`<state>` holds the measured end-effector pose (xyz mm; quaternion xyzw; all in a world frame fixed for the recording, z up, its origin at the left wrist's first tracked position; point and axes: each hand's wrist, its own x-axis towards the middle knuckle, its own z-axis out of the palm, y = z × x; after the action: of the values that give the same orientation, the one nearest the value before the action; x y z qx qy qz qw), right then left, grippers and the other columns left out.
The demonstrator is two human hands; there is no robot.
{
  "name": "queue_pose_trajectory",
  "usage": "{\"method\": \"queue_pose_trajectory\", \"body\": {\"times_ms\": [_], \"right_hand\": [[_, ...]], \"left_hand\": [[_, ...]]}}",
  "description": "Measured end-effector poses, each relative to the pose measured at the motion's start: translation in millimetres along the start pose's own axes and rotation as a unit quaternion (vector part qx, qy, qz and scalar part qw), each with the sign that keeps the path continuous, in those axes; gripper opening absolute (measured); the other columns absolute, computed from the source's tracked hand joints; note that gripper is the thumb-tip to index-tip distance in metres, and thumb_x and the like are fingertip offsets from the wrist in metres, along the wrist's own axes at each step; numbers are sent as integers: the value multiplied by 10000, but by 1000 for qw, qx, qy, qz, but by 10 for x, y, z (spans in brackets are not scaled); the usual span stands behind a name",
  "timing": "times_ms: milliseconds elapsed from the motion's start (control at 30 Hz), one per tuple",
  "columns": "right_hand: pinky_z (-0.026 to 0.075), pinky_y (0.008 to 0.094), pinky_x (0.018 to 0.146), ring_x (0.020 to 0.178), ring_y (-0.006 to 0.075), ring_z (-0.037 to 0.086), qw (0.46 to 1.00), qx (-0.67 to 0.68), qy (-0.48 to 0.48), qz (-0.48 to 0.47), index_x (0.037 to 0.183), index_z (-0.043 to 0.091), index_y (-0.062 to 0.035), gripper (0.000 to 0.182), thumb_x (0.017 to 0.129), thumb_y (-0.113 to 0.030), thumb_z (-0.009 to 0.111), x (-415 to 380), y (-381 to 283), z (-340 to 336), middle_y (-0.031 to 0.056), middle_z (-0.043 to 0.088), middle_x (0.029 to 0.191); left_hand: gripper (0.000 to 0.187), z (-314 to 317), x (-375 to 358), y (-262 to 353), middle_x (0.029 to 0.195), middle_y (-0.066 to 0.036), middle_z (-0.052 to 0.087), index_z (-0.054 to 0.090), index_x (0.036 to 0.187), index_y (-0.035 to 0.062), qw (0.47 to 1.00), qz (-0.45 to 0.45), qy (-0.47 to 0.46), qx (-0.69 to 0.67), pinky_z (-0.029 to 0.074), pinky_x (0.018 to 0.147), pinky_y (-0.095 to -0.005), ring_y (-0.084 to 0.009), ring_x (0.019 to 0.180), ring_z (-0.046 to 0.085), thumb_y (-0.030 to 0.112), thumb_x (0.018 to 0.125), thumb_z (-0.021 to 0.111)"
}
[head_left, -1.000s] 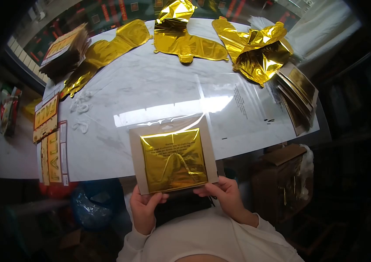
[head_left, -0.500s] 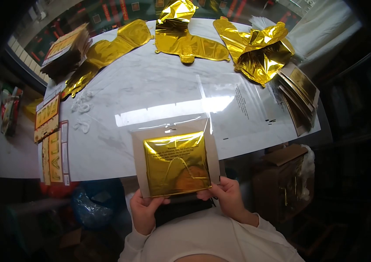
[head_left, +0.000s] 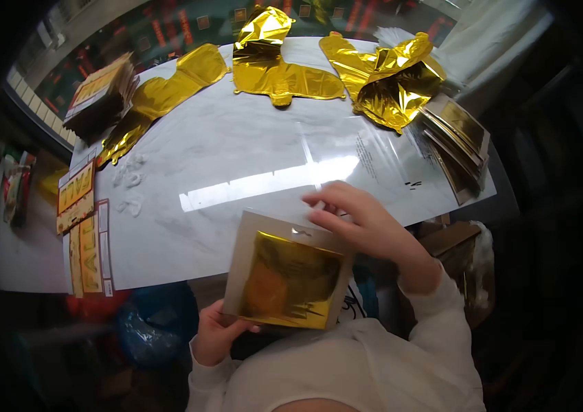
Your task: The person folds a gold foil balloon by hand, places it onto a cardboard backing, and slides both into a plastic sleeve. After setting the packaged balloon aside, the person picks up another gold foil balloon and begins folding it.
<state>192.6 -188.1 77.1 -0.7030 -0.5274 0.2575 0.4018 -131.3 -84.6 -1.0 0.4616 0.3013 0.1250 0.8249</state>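
Observation:
My left hand point(head_left: 218, 332) grips the lower left corner of a flat packet point(head_left: 291, 278), thumb on its front. The packet is a pale card in clear plastic with a folded gold foil sheet and a hang hole near the top; it tilts clockwise over the table's front edge. Off the packet, my right hand point(head_left: 353, 218) is just above its top right corner, with thumb and bent fingers apart and nothing visible in them. Just beyond that hand, clear plastic bags point(head_left: 356, 154) with printed text lie flat on the table.
Gold foil balloons point(head_left: 291, 81) lie along the far edge of the white marbled table point(head_left: 222, 151). Stacked packets point(head_left: 102, 89) stand at the far left, and more gold packets point(head_left: 460, 141) lean at the right. Printed "FALL" cards point(head_left: 85, 250) and small white coils point(head_left: 130, 178) lie left.
My right hand has let go of the packet's lower right corner and moved up above its top edge. The packet has turned clockwise in my left hand, and the view has shifted slightly.

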Motion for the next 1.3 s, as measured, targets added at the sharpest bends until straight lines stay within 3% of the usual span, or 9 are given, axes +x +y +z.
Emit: {"method": "queue_pose_trajectory", "body": {"times_ms": [67,133,167,233,333,533,667,1300], "right_hand": [[518,297,855,1010,181,657,1000,-14,-24,11,1146,739,-25,236,1039,-220,658,396,48,75,126,719,1035],[520,288,809,931,155,668,971,13,-238,27,1116,746,-18,282,1031,-276,673,688,72,85,85,741,993],[520,288,809,931,155,668,972,17,-233,26,1116,746,-18,282,1031,-276,673,748,66,82,85,741,993],[520,274,756,833,106,661,936,50,-339,79,1049,772,-28,254,991,-272,733,807,53,68,31,750,905],[505,242,710,757,64,630,921,84,-346,156,984,790,-35,206,948,-238,786,842,-13,77,-17,734,826],[473,218,664,719,56,602,910,207,-317,170,971,793,-20,203,925,-217,814,797,178,152,-13,732,825],[470,214,652,708,53,602,900,223,-334,170,990,798,-23,198,909,-201,829,707,358,67,-8,737,827],[522,200,717,756,67,663,901,248,-295,199,985,786,-8,155,900,-134,816,491,326,-70,30,768,891]], "left_hand": [[284,76,-34,-40,1054,-159,766,677,1177,-70,1000,0,-12,9,606,793,-305,-199,863,741,-78,896,715],[307,100,-62,-57,1111,-158,757,668,1207,-72,999,-10,-27,37,615,808,-319,-201,898,741,-84,905,719],[307,95,-78,-80,1111,-158,757,668,1207,-72,999,-12,-29,44,615,808,-319,-201,898,741,-84,905,719],[316,110,-90,-105,1110,-157,756,660,1227,-68,999,0,-36,10,616,806,-319,-200,898,740,-83,915,710],[311,70,-105,-94,1088,-155,753,656,1215,-67,999,-10,-36,24,616,803,-323,-202,887,736,-88,909,708],[287,31,-107,11,1060,-163,752,655,1167,-74,999,-7,-30,39,613,782,-321,-204,862,737,-83,889,723],[259,-29,-131,17,1028,-156,758,658,1144,-65,999,29,16,37,608,759,-305,-205,817,740,-66,894,729],[257,-50,-111,70,1007,-150,765,661,1123,-37,1000,27,8,2,600,712,-290,-183,775,739,-44,883,752]]}}
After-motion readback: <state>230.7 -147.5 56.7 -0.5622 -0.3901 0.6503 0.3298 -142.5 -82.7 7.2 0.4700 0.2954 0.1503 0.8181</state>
